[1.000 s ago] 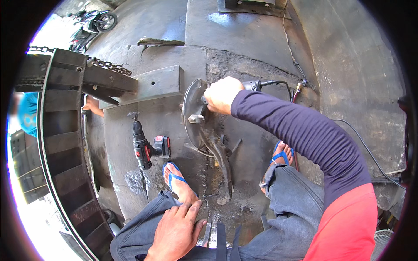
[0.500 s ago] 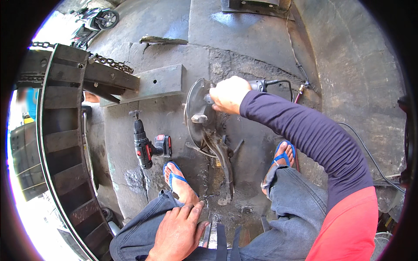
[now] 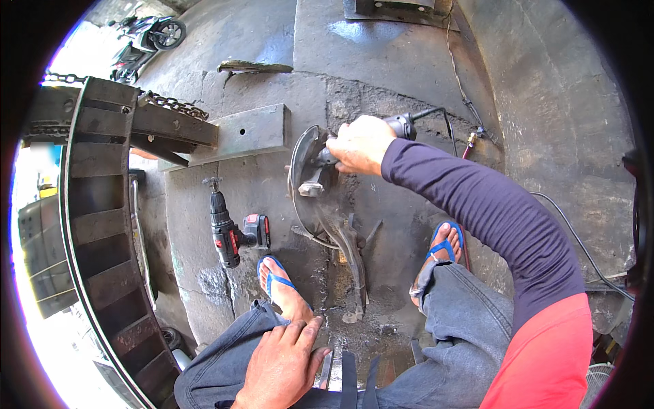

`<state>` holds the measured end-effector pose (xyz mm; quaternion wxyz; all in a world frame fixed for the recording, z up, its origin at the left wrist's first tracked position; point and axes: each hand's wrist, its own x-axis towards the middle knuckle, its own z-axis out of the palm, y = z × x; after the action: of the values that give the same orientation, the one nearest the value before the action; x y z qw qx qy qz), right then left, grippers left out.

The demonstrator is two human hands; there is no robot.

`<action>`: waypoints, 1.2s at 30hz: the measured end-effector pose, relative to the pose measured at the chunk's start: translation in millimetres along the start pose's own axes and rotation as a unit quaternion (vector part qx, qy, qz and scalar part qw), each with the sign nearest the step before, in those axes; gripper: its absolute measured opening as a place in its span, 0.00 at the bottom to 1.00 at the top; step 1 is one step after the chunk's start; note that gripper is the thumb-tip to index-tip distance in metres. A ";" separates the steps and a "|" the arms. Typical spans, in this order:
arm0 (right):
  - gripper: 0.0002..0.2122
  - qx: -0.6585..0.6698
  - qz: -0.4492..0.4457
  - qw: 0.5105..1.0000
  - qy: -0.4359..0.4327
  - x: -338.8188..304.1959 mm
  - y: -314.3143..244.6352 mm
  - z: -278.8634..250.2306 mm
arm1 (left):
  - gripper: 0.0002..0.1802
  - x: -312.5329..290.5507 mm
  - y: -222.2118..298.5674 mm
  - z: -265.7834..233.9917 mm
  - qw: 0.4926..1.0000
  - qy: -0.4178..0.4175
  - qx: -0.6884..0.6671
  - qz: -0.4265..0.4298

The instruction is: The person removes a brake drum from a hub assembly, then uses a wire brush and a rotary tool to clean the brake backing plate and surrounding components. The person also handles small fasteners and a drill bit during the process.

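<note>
Right hand [image 3: 360, 143] fingers wrapped around grinder [image 3: 398, 126] — black, corded, on rusty disc [image 3: 304, 170].

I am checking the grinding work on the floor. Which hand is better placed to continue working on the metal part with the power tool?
Probably the right. The right hand already grips the corded grinder at the curved metal part. The left hand rests on the left knee, away from both.

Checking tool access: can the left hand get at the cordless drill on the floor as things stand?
Probably yes. The left hand rests empty on the knee; the cordless drill lies beyond the left foot on open floor, nothing over it. A forward lean looks necessary.
</note>
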<state>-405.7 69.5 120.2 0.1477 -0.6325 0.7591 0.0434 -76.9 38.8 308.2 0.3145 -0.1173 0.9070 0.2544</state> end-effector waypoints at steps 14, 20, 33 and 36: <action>0.08 -0.006 0.022 0.999 0.031 7.7 -10.6 -10.5 | 0.29 2.6 2.6 0.3 1.000 -0.001 0.004 0.006; 0.11 0.015 0.014 1.000 0.018 11.0 -16.5 -20.4 | 0.29 2.3 1.5 0.9 1.000 -0.003 0.007 0.000; 0.15 0.111 0.044 0.993 -0.005 -21.5 -1.3 -29.8 | 0.28 2.6 2.5 4.9 1.000 -0.002 -0.001 -0.002; 0.16 0.098 0.071 0.993 -0.009 -22.4 -0.9 -32.8 | 0.28 4.4 4.9 4.4 1.000 -0.002 0.003 0.001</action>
<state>-406.9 82.2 157.8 0.2123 -0.5593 0.8012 -0.0150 -79.9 45.0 304.4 0.3161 -0.1152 0.9073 0.2522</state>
